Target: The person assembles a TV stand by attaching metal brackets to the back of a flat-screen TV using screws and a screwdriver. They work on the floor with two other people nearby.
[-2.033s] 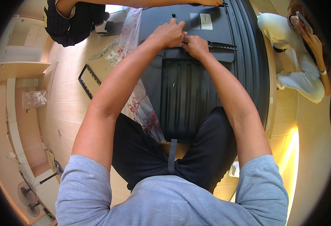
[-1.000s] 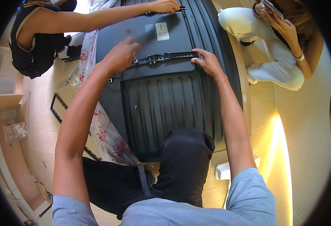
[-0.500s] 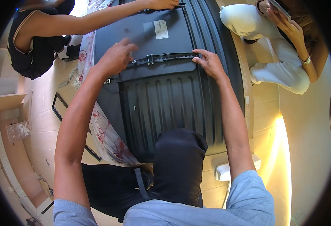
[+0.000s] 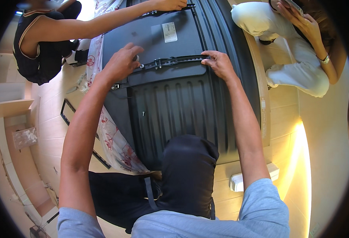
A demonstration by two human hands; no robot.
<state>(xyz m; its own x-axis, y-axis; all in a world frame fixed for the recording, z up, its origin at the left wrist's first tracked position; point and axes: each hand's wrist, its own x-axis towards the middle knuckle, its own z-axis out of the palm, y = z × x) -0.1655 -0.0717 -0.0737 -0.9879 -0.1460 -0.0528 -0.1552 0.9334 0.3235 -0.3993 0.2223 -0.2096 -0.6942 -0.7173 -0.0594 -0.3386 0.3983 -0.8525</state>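
Note:
A black slotted metal bracket (image 4: 170, 60) lies across the back of a large dark flat panel, which looks like a television (image 4: 166, 107). My right hand (image 4: 219, 64) pinches the bracket's right end between thumb and fingers. Over the bracket's left end is my left hand (image 4: 123, 61), fingers curled, with something small and greyish at the fingertips that I cannot make out. A pale round screw or spacer (image 4: 141, 66) shows just beside those fingertips. Another small screw (image 4: 143, 114) sits on the ribbed part of the panel nearer to me.
At the far left a co-worker's arm (image 4: 91, 27) reaches to a second bracket (image 4: 188, 6). A person in pale trousers (image 4: 297, 75) crouches on the right, holding a phone (image 4: 295, 7). Printed plastic wrap (image 4: 113, 139) hangs along the panel's left edge; a black frame piece (image 4: 66, 113) lies beyond.
The right hand and the bracket end have shifted very slightly left in the picture. My left hand stays over the bracket's left end, its fingers a little lower. The surroundings shift slightly.

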